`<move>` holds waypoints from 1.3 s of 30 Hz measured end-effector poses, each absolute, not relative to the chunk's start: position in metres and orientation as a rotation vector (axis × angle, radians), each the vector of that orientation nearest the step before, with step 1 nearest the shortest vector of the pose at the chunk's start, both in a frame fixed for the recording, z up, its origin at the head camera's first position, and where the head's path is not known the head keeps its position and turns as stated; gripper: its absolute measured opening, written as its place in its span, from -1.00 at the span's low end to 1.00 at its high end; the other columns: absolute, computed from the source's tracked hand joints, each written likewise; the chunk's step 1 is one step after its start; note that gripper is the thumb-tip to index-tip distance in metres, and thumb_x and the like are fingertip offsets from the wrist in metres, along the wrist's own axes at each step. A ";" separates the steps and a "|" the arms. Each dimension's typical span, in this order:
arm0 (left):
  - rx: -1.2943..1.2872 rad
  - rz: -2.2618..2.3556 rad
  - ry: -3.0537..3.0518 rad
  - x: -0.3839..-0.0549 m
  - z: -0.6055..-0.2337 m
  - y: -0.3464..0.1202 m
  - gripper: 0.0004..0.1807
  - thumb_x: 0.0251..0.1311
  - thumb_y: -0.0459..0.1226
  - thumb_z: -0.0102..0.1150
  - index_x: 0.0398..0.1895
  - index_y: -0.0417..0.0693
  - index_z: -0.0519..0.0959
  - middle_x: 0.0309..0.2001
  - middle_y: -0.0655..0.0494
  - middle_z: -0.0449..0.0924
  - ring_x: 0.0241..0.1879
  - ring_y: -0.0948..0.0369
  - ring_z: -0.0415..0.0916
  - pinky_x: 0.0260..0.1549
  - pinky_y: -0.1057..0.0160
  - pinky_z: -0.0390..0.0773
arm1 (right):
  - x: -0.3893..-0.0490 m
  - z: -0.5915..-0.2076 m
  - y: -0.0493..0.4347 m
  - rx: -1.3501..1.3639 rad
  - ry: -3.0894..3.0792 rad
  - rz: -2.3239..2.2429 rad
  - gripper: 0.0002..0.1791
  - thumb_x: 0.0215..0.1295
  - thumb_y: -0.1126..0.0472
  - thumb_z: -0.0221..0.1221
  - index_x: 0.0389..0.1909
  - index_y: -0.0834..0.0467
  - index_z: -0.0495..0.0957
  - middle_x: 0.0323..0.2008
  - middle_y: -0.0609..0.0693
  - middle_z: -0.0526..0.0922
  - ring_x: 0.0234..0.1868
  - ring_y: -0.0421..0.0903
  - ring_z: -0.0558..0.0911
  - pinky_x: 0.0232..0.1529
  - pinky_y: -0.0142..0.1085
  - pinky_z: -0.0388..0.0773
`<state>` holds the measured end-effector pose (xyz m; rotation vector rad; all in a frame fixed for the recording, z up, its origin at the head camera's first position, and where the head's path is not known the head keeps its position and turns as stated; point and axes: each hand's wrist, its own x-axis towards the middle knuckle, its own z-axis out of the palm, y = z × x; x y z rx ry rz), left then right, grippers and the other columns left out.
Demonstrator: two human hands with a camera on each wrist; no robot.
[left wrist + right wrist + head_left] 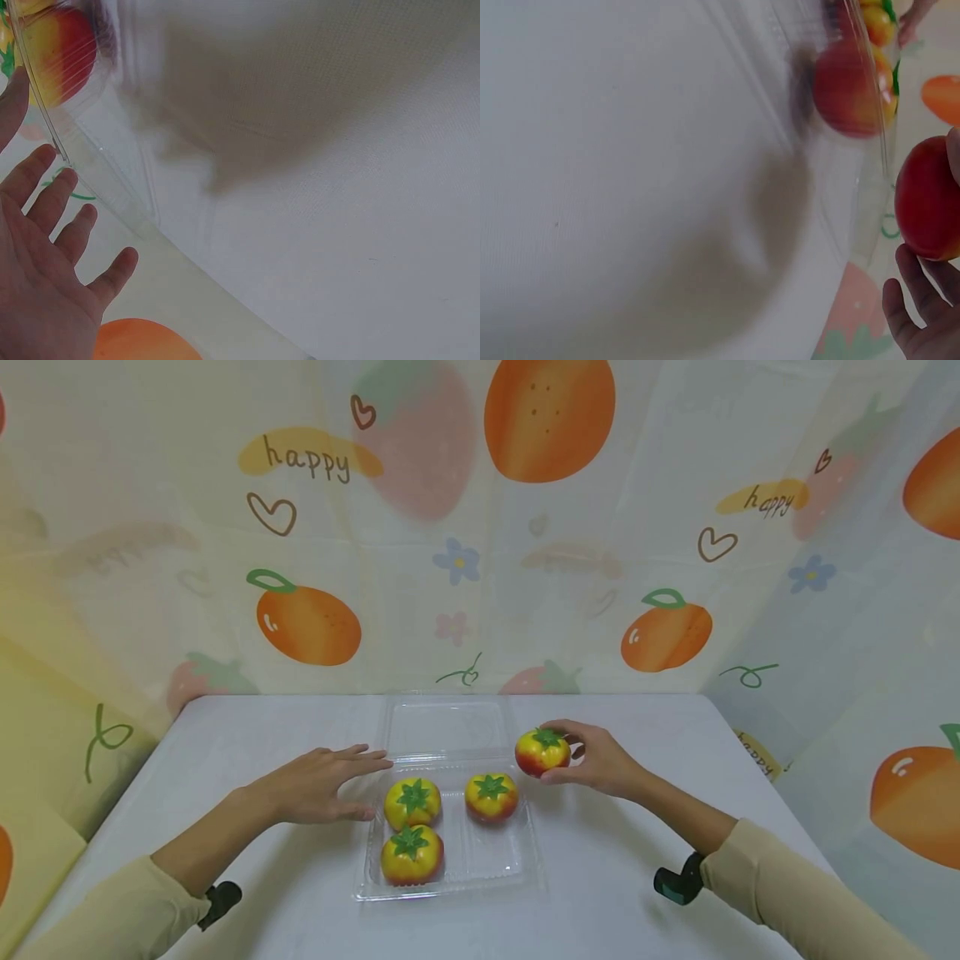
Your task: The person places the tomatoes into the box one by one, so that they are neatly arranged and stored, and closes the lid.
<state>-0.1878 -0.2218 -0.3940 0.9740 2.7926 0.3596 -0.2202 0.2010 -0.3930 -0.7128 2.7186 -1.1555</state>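
My right hand (603, 762) holds a red-and-yellow toy persimmon (542, 753) with a green leafy top, between thumb and fingers, just right of a clear plastic clamshell box (491, 864). In the right wrist view the red underside of this persimmon (928, 199) shows above the fingers. Inside the box, two persimmons stand one behind the other on the left, a rear one (412, 802) and a front one (412, 855). A third persimmon (491, 797) sits at the back right. My left hand (318, 785) is spread beside the box's left rim, fingers extended, holding nothing.
The box's clear lid (448, 728) lies folded back behind it, flat on the white table (622, 877). Fruit-print cloth (480, 602) hangs behind the table and at both sides. A dark wrist device (678, 881) sits below the right sleeve.
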 end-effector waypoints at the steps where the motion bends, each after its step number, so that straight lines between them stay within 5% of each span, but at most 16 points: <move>1: 0.978 0.357 2.795 -0.188 -0.394 -0.222 -0.25 0.17 0.16 0.28 0.38 0.03 0.44 0.39 -0.02 0.40 0.39 -0.18 0.26 0.17 -0.33 0.36 | -0.219 -0.393 0.199 -0.730 2.712 -1.158 -0.25 0.03 -0.06 0.50 0.24 0.11 0.50 0.09 0.02 0.63 -0.03 -0.01 0.57 -0.03 0.02 0.62; 20: 0.983 0.359 2.805 -0.189 -0.399 -0.223 -0.26 0.17 0.15 0.29 0.37 0.02 0.45 0.38 -0.01 0.41 0.38 -0.18 0.27 0.17 -0.32 0.37 | -0.194 -0.392 0.178 -1.034 2.529 -1.079 -0.30 0.07 0.08 0.47 0.26 0.07 0.47 0.15 -0.11 0.60 0.06 -0.13 0.56 0.06 -0.11 0.58; 39: 0.997 0.370 2.798 -0.188 -0.395 -0.223 -0.25 0.17 0.16 0.28 0.37 0.02 0.45 0.38 -0.02 0.41 0.37 -0.19 0.28 0.15 -0.32 0.39 | -0.171 -0.398 0.158 -1.090 2.421 -0.954 -0.26 0.00 -0.05 0.52 0.22 0.02 0.48 0.13 -0.19 0.55 0.14 -0.20 0.53 0.25 -0.14 0.48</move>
